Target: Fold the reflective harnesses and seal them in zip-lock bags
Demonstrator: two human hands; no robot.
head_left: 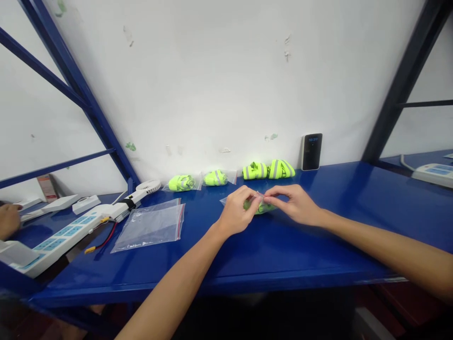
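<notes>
A clear zip bag with a rolled neon-yellow reflective item inside lies on the blue table, mostly covered by my hands. My left hand pinches the bag's top edge. Close beside it, my right hand grips the same edge between thumb and finger. Behind them, two rolled reflective bundles, one and another, lie unbagged near the wall. Farther left sit two bagged rolls, one and another. Flat clear zip bags lie left of my left hand.
A white power strip runs along the left side, with a red-black cable and a small white fan nearby. A black-faced clock device stands by the wall. Another person's hand shows at far left.
</notes>
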